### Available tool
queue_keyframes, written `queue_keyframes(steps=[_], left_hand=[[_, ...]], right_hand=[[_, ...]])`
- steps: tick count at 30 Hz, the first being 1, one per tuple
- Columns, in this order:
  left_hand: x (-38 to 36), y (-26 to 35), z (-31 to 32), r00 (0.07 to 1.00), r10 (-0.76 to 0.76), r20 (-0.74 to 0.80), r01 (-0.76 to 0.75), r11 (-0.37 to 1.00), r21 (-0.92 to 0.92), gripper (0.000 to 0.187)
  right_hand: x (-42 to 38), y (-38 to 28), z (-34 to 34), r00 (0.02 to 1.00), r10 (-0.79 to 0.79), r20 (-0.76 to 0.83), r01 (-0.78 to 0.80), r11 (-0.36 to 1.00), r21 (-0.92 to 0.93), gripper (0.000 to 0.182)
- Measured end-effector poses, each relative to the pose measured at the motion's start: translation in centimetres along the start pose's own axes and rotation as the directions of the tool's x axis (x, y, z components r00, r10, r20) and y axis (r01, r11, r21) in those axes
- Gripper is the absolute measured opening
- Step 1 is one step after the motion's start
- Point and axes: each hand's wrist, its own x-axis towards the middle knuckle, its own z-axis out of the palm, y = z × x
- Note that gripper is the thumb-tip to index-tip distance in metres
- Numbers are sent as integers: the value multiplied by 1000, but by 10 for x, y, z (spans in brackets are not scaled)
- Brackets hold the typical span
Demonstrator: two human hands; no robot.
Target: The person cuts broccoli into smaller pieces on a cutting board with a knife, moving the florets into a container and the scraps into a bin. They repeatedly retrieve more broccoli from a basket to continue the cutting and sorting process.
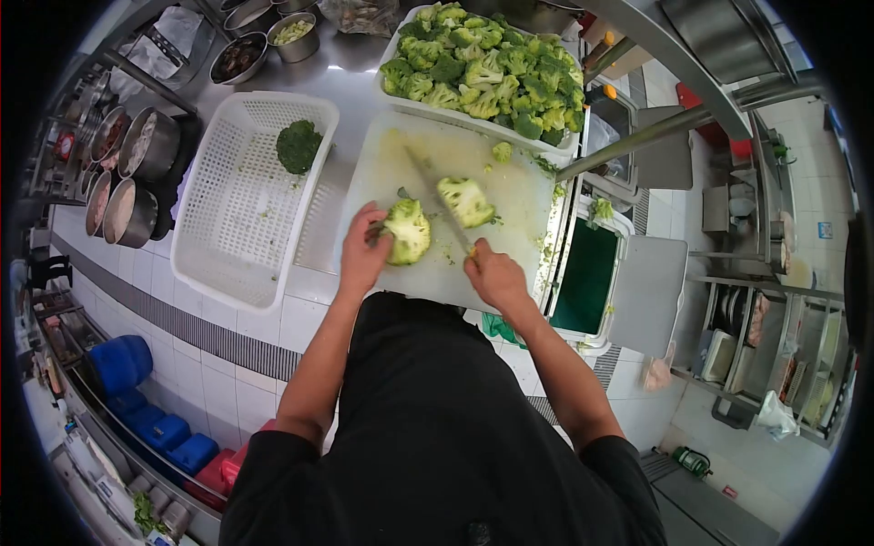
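A white cutting board (pixel 364 173) lies in front of me with two cut halves of a broccoli head on it. My left hand (pixel 366 246) grips the left broccoli half (pixel 410 233) by its left edge, and the pale cut face shows. In my right hand (pixel 499 278) is the handle of a kitchen knife (pixel 439 189). Its blade points away from me and to the left, passing between the halves. The right broccoli half (pixel 466 202) lies beside the blade, touched by neither hand. Farther back on the board sits a small floret (pixel 502 152).
Behind the board stands a white basket (pixel 387 96) heaped with broccoli florets. To the left, a white perforated basket (pixel 189 205) holds one broccoli head (pixel 299 147). A lidded bin (pixel 583 282) stands right of the board, below a metal post (pixel 637 141). Metal bowls (pixel 293 36) line the back.
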Motion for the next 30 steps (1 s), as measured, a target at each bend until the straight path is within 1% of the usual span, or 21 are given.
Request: queue_keyframes(steps=[1,2,3,4,5,6,8,9,10,11,12,13,17,19,23,25,29,30], left_hand=[[-6,14,-6,996,38,-75,-25,986,167,59],[-17,28,-7,996,42,-82,-27,986,167,59],[-32,52,-4,988,41,-146,3,957,290,59],[-42,65,1,977,47,-210,44,913,406,60],[-49,66,8,979,-36,-202,107,929,353,61],[-50,58,10,977,-40,-211,114,928,353,61],[-40,37,15,988,129,-81,-76,879,471,62],[-32,41,19,995,68,-78,-30,909,415,62],[-24,45,26,995,68,-77,-30,912,409,62],[-16,48,33,997,34,-66,-7,928,373,62],[-9,50,39,999,2,-54,16,941,337,61],[-4,50,44,998,37,-46,-18,930,367,61],[7,53,52,999,26,-19,-17,934,356,60],[7,52,53,997,70,-25,-55,927,372,59],[6,56,53,999,38,-27,-26,930,367,59],[5,52,53,997,74,-18,-60,909,413,59],[4,45,57,997,56,-44,-34,918,395,59],[5,40,56,994,102,-45,-75,910,409,59]], right_hand=[[-4,9,-4,999,33,-34,-34,999,-15,28],[-6,17,-8,996,63,-71,-65,997,-30,28],[-12,20,-17,996,55,-71,-58,998,-31,28],[-23,18,-30,996,62,-68,-61,998,16,28],[-36,15,-40,996,70,-59,-66,996,63,28],[-47,11,-45,997,62,-52,-59,996,62,28],[-68,4,-55,999,39,-19,-36,992,124,27],[-78,1,-58,999,49,11,-50,991,126,28],[-86,-3,-59,997,60,42,-65,990,127,29],[-92,-6,-61,993,81,87,-89,992,92,30],[-98,-11,-63,993,79,85,-86,992,88,29],[-102,-14,-64,992,87,91,-95,991,95,29],[-108,-15,-68,987,115,110,-126,988,95,28],[-109,-16,-71,986,119,117,-129,988,84,28],[-104,-28,-83,985,106,138,-113,993,44,29],[-87,-30,-69,990,79,120,-84,996,42,29],[-17,-43,-25,1000,19,25,-21,997,75,29],[-4,-47,-14,1000,13,-4,-13,996,93,30]])
